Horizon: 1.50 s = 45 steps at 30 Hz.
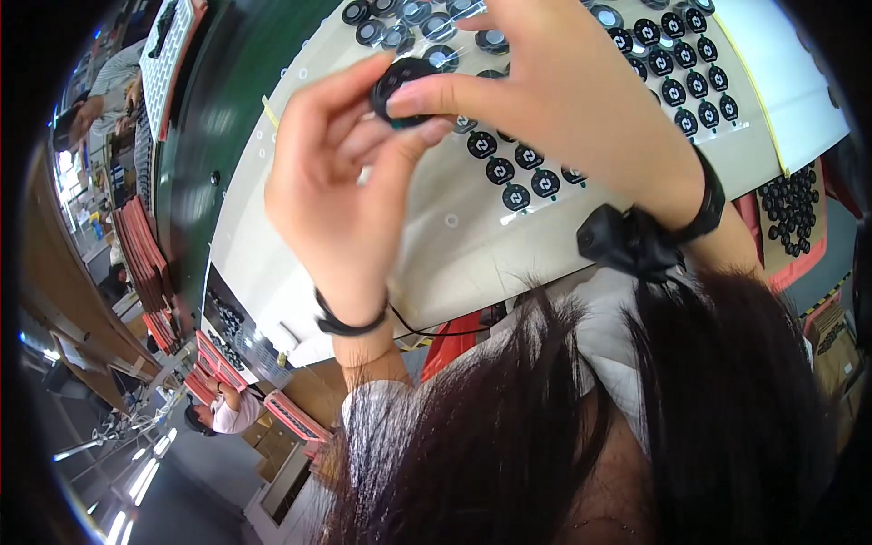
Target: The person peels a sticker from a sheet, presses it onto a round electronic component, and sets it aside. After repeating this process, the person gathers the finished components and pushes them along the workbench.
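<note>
My left hand [341, 186] is closed around the edge of a round black disc-shaped part [392, 84], held up above the pale work surface [427, 263]. The thumb of my right hand [572, 100] presses flat on the disc's face. That hand's other fingers reach past the disc at the top, partly out of view. Under and beside my hands lie sheets of round black stickers with a white mark [516, 197]. Further off, several round black parts with pale centres [371, 33] lie in loose rows.
On the right, a sticker sheet [698, 84] lies near a yellow line. A box of small black parts [788, 213] stands beyond the table's right edge. A green surface [204, 136] runs along the left, with red trays [141, 245] stacked past it. Other people [222, 413] sit at left.
</note>
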### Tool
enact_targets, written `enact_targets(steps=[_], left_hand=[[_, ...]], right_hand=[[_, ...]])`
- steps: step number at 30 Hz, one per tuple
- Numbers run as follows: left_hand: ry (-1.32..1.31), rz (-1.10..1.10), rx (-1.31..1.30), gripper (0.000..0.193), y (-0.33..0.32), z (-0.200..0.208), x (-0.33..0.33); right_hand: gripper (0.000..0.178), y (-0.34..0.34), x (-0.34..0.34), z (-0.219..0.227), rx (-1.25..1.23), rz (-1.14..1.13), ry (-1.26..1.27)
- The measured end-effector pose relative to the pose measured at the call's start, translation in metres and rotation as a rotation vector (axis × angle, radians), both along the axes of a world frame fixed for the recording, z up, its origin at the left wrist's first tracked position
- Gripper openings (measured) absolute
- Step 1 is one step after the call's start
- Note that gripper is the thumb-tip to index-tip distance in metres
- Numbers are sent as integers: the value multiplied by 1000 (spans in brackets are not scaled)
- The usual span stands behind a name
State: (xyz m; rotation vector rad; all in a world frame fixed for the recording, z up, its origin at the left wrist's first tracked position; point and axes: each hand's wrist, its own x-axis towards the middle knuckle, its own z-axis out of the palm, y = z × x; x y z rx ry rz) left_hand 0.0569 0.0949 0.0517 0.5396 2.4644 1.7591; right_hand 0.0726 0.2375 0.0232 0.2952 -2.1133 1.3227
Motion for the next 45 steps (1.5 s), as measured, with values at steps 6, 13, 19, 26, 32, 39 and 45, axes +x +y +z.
enact_targets(steps=[6,13,19,26,32,39,45], left_hand=[[92,136,-248,33,-91,-65,-137],[764,353,-1117,39,-146,-111,-195],[437,-124,-639,26,-59,-81,-141],[186,-538,-693,13,-7,-64,-92],[209,-480,-659,11,-9,-71,-91],[238,-437,-646,10,-11,-60,-82],[-24,-212,-537,17,-34,-51,-62]], right_hand=[[20,7,-19,-24,74,264,-120],[9,-15,-16,-63,205,266,-276],[10,-13,-16,-75,219,266,-305],[10,-19,-17,-78,201,193,-247],[14,-13,-16,-63,244,340,-357],[17,-5,-10,-39,-27,653,-469],[11,10,-14,-30,-361,368,-401]])
